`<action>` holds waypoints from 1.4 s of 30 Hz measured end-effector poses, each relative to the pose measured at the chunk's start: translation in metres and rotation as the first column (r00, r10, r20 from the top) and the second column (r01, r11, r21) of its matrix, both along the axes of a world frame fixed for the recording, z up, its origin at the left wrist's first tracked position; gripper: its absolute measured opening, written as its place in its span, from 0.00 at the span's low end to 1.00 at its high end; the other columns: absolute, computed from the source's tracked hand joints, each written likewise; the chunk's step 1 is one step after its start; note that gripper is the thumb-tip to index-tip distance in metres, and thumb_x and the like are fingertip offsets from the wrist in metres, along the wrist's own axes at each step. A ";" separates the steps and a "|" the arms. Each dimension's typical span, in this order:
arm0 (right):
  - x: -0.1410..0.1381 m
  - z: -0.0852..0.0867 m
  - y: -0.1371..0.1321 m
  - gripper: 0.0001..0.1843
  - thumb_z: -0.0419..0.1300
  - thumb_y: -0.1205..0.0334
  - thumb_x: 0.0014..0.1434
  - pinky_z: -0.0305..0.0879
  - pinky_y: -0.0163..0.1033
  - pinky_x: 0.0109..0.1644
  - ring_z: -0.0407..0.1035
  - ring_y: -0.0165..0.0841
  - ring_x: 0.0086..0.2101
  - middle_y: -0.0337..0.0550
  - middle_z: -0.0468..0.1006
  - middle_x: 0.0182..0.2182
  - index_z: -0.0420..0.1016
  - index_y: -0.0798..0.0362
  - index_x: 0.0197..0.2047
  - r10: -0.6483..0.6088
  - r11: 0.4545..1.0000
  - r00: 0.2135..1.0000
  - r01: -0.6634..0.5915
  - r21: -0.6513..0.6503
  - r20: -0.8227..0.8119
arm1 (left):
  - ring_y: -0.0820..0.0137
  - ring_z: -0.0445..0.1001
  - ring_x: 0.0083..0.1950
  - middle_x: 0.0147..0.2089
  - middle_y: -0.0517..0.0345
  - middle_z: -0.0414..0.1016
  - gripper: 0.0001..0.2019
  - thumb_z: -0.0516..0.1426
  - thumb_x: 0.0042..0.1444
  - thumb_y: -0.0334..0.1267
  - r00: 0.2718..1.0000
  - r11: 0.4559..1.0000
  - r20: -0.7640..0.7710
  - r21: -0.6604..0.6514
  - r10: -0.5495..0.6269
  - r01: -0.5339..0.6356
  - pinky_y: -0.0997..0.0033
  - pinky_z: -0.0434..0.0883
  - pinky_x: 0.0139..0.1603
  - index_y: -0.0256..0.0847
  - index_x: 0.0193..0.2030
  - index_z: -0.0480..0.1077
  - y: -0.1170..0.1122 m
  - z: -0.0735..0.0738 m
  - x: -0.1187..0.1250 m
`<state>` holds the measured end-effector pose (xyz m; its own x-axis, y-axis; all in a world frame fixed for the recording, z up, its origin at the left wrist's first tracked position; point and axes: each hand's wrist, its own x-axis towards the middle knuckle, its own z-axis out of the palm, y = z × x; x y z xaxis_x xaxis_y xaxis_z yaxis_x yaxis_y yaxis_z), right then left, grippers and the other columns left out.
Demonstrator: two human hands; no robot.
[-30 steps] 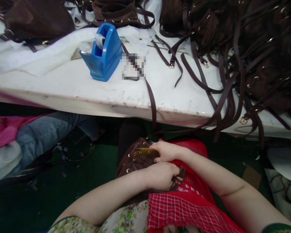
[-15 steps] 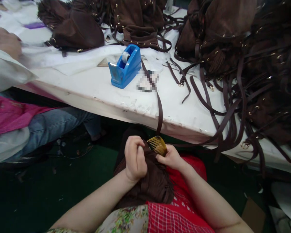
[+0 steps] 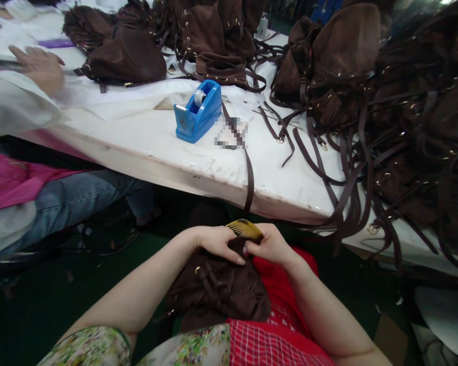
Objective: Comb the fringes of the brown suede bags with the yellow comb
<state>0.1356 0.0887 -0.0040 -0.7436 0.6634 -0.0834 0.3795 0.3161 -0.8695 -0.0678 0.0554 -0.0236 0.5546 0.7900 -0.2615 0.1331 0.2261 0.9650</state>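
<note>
The surface (image 3: 141,129) ended in a rounded front edge that slanted down to the right, and the work lay beyond it, in the person's lap. White tabletop showed between the blue tape dispenser (image 3: 199,124) and that edge; to the right, brown straps (image 3: 353,188) spilled over it. Dark floor (image 3: 110,284) lay beside the left forearm, and the two hands nearly met, leaving little room between them. The right hand (image 3: 265,245) had a narrow grip around one end of the comb (image 3: 249,230), just above the bag (image 3: 229,292). The left hand (image 3: 219,243) rested its thumb on the bag; its fingers were hidden, so how tight its grip was could not be told. Counted: one comb, one bag in the lap, one dispenser, one co-worker's hand (image 3: 46,69); the heaped bags (image 3: 404,122) overlapped too much to number.
</note>
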 end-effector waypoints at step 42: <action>0.047 -0.028 -0.052 0.10 0.48 0.66 0.62 0.61 0.36 0.34 0.70 0.34 0.34 0.46 0.73 0.37 0.66 0.55 0.45 -0.087 0.955 0.754 -0.123 0.270 0.652 | 0.65 0.60 0.64 0.63 0.52 0.63 0.20 0.47 0.63 0.42 0.997 0.989 -0.041 0.129 -0.071 0.076 0.65 0.53 0.67 0.41 0.60 0.63 -0.039 0.014 0.077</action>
<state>0.1823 0.0363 -0.0323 -0.5884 0.7217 -0.3648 0.8084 0.5156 -0.2840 0.0095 0.0164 -0.0098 0.6045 0.7761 -0.1798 0.1796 0.0872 0.9799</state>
